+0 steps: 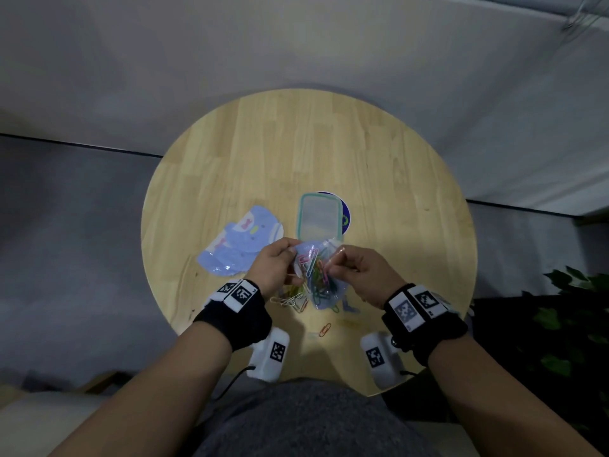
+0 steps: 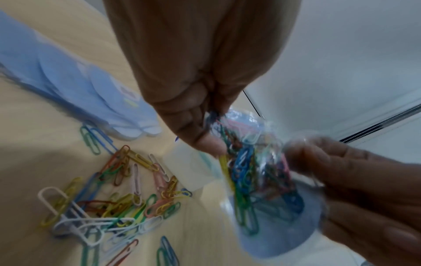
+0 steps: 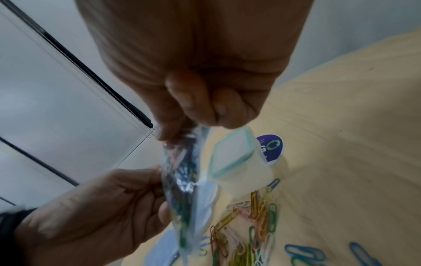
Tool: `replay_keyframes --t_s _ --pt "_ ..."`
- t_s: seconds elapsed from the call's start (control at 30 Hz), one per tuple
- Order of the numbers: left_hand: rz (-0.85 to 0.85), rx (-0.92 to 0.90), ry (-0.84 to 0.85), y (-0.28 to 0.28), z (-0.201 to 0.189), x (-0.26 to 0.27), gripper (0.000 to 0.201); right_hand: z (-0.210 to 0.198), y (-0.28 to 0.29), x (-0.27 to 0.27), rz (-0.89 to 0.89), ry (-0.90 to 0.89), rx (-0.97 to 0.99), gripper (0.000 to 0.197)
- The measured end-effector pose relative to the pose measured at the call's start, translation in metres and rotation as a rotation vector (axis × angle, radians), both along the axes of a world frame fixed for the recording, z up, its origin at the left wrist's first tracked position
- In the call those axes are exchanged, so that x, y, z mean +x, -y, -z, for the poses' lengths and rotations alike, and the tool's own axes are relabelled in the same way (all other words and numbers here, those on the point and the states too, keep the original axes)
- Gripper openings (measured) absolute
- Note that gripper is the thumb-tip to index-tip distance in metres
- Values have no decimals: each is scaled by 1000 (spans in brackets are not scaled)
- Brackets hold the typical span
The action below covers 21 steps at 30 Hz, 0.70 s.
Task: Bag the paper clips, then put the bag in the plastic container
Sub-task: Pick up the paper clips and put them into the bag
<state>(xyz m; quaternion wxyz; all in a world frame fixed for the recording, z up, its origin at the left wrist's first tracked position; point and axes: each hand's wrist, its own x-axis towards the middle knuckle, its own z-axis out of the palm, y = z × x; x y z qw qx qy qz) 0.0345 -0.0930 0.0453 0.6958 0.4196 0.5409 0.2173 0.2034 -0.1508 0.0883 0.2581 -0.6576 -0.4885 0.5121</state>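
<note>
A small clear bag [image 1: 318, 275] with a blue back hangs above the table, with several coloured paper clips inside it [image 2: 252, 172]. My left hand [image 1: 276, 263] pinches the bag's top left edge. My right hand [image 1: 357, 268] pinches its top right edge [image 3: 182, 133]. Both hands hold it upright over a loose pile of paper clips [image 1: 293, 300] on the wood [image 2: 109, 194]. A single orange clip [image 1: 324, 329] lies nearer the front edge. The plastic container [image 1: 319, 216], clear with a green rim, stands just behind the bag [image 3: 237, 162].
A stack of blue cartoon bags [image 1: 242, 240] lies left of the container on the round wooden table [image 1: 395, 179]. A dark blue round sticker [image 1: 345, 216] shows under the container's right side. Dark green leaves [image 1: 580, 308] stand off the table's right edge.
</note>
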Motion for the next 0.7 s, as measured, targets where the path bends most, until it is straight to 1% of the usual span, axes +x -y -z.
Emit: replay_keyframes --t_s 0.07,0.13,0.2,0.27,0.37,0.43,0.53,0.7 --pt "-32 -2 5 1 -1 2 23 5 0 1 57 36 73 14" --pt "-64 -4 14 3 2 5 22 5 0 2 121 173 190 20" --pt "-71 -28 40 4 2 9 22 1 -1 2 90 263 272 20" --pt "-71 -65 62 4 0 11 21 -2 -1 1 46 228 220 21" --pt "-58 -64 49 5 -3 14 21 -1 -4 -4 -55 134 32 8" --pt "-62 -51 24 4 -4 14 22 0 -5 -5 -96 104 -14 6" --pt "-86 -48 1 3 -5 11 24 0 -4 -3 -15 78 49 7" --pt "-73 -23 -15 0 -6 12 23 2 -2 -1 97 201 188 9"
